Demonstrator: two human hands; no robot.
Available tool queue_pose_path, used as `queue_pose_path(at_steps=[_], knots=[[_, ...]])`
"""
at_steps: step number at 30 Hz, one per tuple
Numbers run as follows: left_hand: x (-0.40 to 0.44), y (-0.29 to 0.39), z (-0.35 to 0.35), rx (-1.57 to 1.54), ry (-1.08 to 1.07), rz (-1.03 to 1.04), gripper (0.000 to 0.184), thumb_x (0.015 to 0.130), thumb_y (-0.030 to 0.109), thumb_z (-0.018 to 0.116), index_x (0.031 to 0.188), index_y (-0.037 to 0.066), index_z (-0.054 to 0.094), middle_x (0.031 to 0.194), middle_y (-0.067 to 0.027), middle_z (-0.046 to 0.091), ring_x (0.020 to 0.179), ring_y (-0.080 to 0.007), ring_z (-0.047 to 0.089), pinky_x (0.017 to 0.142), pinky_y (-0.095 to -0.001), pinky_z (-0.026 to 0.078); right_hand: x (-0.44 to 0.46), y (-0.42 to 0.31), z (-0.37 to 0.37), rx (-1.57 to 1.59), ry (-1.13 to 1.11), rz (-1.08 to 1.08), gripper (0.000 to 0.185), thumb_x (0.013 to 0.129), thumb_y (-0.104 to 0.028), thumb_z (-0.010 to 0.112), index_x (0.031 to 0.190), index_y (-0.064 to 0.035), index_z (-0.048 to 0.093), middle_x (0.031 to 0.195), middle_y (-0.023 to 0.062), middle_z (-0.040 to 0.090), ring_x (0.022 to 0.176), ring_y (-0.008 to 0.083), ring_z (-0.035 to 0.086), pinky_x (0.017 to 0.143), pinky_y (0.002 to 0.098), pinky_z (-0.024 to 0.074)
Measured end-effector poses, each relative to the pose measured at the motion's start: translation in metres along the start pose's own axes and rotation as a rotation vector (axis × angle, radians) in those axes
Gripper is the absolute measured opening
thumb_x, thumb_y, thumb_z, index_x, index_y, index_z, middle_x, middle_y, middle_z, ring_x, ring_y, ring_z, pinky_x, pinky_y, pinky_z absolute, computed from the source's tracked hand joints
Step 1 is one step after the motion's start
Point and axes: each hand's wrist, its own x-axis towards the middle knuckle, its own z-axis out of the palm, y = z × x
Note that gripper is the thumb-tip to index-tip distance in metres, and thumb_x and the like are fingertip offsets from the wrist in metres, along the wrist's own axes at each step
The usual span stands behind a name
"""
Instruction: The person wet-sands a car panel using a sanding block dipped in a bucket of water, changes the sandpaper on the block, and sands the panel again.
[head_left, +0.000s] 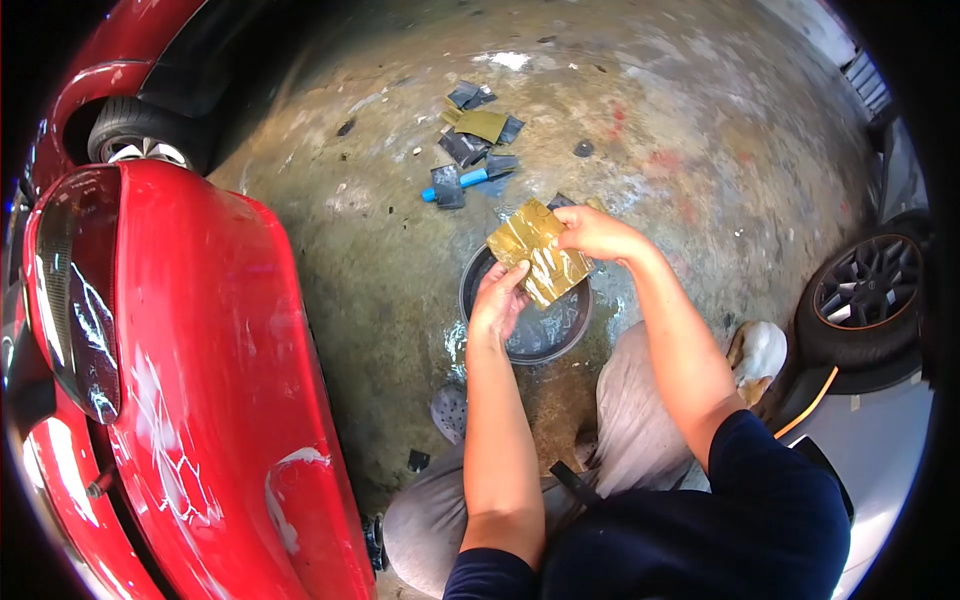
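Note:
A wet, yellow-brown sheet of sandpaper [536, 245] is stretched between both hands, shiny with water. My left hand [497, 300] pinches its lower left edge, thumb on top. At the upper right edge, my right hand [598, 234] grips it with the thumb over the face. Below the sheet stands a round, dark basin [545, 345] of water on the floor, partly hidden by the sheet and my left hand. Beyond it lie several dark and olive sandpaper pieces [482, 125] and a blue stick-like tool [460, 185], one dark piece across it.
A red car [220, 330] with pale patches on its bodywork fills the left side. To the right are a black wheel [865, 285] and a grey car body [890, 450]. Wet concrete floor [360, 250] lies between them. A small dark scrap [418, 461] rests near my knee.

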Motion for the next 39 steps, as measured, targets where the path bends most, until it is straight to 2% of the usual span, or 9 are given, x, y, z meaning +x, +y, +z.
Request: queue_pose_path(at_steps=[1, 7, 10, 15, 17, 20, 24, 28, 39], knots=[[-0.001, 0.007, 0.001, 0.085, -0.012, 0.004, 0.028, 0.102, 0.021, 0.069, 0.128, 0.012, 0.066, 0.116, -0.0024, 0.074, 0.105, -0.0160, 0.070, 0.089, -0.0367, 0.056, -0.004, 0.000, -0.004, 0.078, -0.024, 0.023, 0.028, 0.097, -0.010, 0.068, 0.123, -0.0028, 0.070, 0.107, 0.0000, 0.073, 0.093, 0.0110, 0.067, 0.084, 0.0319, 0.0547], [-0.014, 0.040, 0.004, 0.346, -0.024, 0.056, 0.023, 0.103, 0.017, 0.065, 0.126, 0.012, 0.066, 0.098, 0.0008, 0.072, 0.070, -0.0066, 0.064, 0.058, -0.0241, 0.052, -0.011, 0.000, -0.013, 0.296, -0.077, 0.102, 0.027, 0.100, -0.014, 0.067, 0.126, -0.0063, 0.069, 0.105, 0.0038, 0.074, 0.093, 0.0148, 0.071, 0.070, 0.0357, 0.0598], [-0.016, 0.048, 0.005, 0.205, -0.029, 0.155, 0.025, 0.103, 0.016, 0.064, 0.128, 0.013, 0.065, 0.098, 0.0016, 0.073, 0.071, -0.0066, 0.065, 0.058, -0.0231, 0.052, -0.016, -0.008, -0.016, 0.402, -0.122, 0.064, 0.026, 0.102, -0.018, 0.066, 0.125, -0.0082, 0.070, 0.109, 0.0056, 0.074, 0.093, 0.0179, 0.074, 0.066, 0.0367, 0.0609], [-0.032, 0.076, 0.008, 0.016, -0.101, 0.062, 0.033, 0.098, 0.009, 0.060, 0.130, 0.014, 0.064, 0.121, -0.0020, 0.069, 0.102, -0.0128, 0.066, 0.072, -0.0324, 0.056, -0.012, -0.002, -0.013, 0.590, -0.201, -0.013, 0.040, 0.095, -0.008, 0.059, 0.134, -0.0105, 0.066, 0.115, 0.0068, 0.072, 0.095, 0.0171, 0.071, 0.073, 0.0391, 0.0638], [-0.033, 0.076, 0.014, 0.236, 0.078, 0.125, 0.033, 0.097, 0.009, 0.061, 0.130, 0.014, 0.066, 0.121, -0.0019, 0.070, 0.103, -0.0127, 0.066, 0.072, -0.0322, 0.055, -0.013, -0.004, -0.014, 0.595, -0.259, -0.079, 0.060, 0.088, -0.002, 0.053, 0.147, -0.0148, 0.059, 0.122, 0.0066, 0.069, 0.105, 0.0140, 0.067, 0.084, 0.0394, 0.0630], [-0.040, 0.083, 0.028, 0.437, 0.151, 0.229, 0.046, 0.096, 0.004, 0.064, 0.141, 0.014, 0.060, 0.115, -0.0027, 0.071, 0.098, -0.0116, 0.067, 0.071, -0.0284, 0.053, -0.019, -0.014, -0.014, 0.611, -0.251, -0.101, 0.058, 0.091, -0.006, 0.054, 0.149, -0.0146, 0.058, 0.131, 0.0082, 0.067, 0.111, 0.0150, 0.065, 0.093, 0.0394, 0.0599], [-0.042, 0.086, 0.033, 0.591, 0.081, 0.304, 0.058, 0.096, 0.001, 0.066, 0.151, 0.008, 0.050, 0.113, -0.0061, 0.072, 0.092, -0.0114, 0.068, 0.072, -0.0266, 0.052, 0.001, -0.005, 0.001, 0.375, -0.231, -0.186, 0.060, 0.098, -0.018, 0.072, 0.152, -0.0028, 0.052, 0.138, 0.0125, 0.067, 0.119, 0.0200, 0.065, 0.103, 0.0367, 0.0529], [-0.041, 0.085, 0.032, 0.592, 0.084, 0.286, 0.049, 0.098, 0.005, 0.068, 0.145, 0.004, 0.055, 0.117, -0.0076, 0.072, 0.095, -0.0121, 0.069, 0.075, -0.0268, 0.053, -0.009, -0.023, 0.015, 0.130, -0.297, -0.153, 0.024, 0.098, -0.024, 0.075, 0.106, -0.0011, 0.072, 0.094, -0.0022, 0.070, 0.088, 0.0076, 0.058, 0.080, 0.0301, 0.0493], [-0.039, 0.075, 0.013, 0.410, 0.237, 0.270, 0.022, 0.098, 0.012, 0.073, 0.118, 0.006, 0.068, 0.106, -0.0052, 0.074, 0.092, -0.0128, 0.070, 0.081, -0.0319, 0.059, -0.005, -0.023, 0.024, 0.145, -0.204, -0.094, 0.022, 0.099, -0.021, 0.073, 0.112, -0.0042, 0.068, 0.102, -0.0008, 0.071, 0.091, 0.0095, 0.062, 0.077, 0.0308, 0.0541]])
